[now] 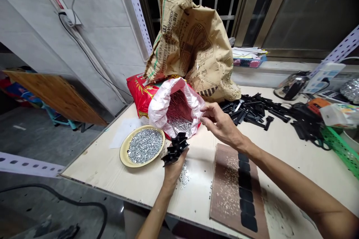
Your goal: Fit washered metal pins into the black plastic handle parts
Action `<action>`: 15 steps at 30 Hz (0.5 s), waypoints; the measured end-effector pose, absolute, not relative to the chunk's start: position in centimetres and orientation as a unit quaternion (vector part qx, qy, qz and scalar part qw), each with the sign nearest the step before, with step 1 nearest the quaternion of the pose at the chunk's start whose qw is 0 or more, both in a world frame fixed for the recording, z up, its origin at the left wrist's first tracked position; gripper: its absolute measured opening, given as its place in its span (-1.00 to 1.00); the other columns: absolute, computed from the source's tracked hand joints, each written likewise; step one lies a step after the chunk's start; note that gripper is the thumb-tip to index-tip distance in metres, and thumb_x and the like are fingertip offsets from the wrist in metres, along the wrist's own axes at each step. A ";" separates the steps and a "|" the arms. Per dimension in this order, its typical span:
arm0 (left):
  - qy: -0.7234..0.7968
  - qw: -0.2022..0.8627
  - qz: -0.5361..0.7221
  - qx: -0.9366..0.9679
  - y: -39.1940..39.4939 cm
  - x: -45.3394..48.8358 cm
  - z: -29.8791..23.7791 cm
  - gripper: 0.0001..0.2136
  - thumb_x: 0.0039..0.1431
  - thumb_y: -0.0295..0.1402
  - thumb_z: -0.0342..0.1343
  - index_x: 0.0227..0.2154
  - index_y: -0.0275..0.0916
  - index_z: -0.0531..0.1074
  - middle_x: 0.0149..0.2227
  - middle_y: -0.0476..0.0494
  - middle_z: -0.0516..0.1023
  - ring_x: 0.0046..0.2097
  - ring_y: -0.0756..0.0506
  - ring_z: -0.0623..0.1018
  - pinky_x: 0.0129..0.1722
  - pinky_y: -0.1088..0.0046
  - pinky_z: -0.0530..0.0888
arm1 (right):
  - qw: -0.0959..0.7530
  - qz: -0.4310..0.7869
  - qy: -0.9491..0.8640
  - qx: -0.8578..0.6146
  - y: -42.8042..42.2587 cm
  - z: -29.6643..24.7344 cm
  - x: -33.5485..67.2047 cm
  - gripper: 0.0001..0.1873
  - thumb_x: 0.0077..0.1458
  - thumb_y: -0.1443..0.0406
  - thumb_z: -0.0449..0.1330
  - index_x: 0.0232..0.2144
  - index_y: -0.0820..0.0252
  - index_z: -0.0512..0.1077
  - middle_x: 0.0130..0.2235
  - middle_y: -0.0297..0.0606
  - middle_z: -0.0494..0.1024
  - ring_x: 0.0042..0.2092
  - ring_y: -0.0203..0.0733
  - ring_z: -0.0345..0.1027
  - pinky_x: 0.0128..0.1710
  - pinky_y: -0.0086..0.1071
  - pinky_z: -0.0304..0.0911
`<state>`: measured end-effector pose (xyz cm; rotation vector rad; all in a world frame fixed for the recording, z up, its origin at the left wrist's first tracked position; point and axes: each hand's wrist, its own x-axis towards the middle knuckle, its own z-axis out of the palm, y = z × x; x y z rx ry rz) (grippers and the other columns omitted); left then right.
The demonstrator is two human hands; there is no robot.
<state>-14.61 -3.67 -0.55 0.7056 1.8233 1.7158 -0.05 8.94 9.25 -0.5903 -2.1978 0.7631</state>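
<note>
My left hand point(174, 170) is closed around a bunch of black plastic parts point(176, 150) with curved notched ends, held over the table. My right hand point(221, 125) has its thumb and forefinger pinched at the right rim of a sack point(158, 101) with a pale pink inside. Long thin metal pins or nails point(179, 123) lie in the sack's open mouth. A yellow dish point(123, 158) full of small metal nuts stands left of my left hand. Some loose nuts point(184, 179) are scattered on the table beside my left wrist.
A brown board point(221, 203) carries a row of black pads point(246, 194) and small pale bits. Many black plastic parts point(252, 108) are heaped at the back right. A large crumpled paper sack point(215, 52) stands behind. A green basket point(339, 149) sits at the right edge.
</note>
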 end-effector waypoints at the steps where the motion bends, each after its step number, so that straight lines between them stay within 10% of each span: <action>1: 0.677 0.272 0.625 0.276 -3.6 -14.6 -0.6 -0.73 -0.24 -0.41 0.37 -0.38 -0.09 0.51 -0.19 -0.05 0.58 0.16 -0.19 0.32 0.20 0.35 0.12 | 0.348 0.295 -0.862 -0.220 8.7 9.6 0.2 -0.72 0.21 0.26 -0.01 -0.02 0.15 0.17 -0.35 -0.34 0.41 -0.38 -0.30 0.29 -0.31 -0.44 0.21; 15: 0.733 0.176 0.546 0.367 -5.3 -14.5 -0.9 -0.74 -0.15 -0.21 0.26 -0.35 -0.17 0.51 -0.27 -0.15 0.61 -0.03 -0.27 0.49 0.11 0.10 0.27 | 0.144 0.199 -0.933 -0.263 13.1 6.4 -5.1 -0.74 0.25 0.22 0.01 -0.10 0.21 0.37 -0.18 -0.23 0.52 -0.19 -0.28 0.39 -0.25 -0.47 0.20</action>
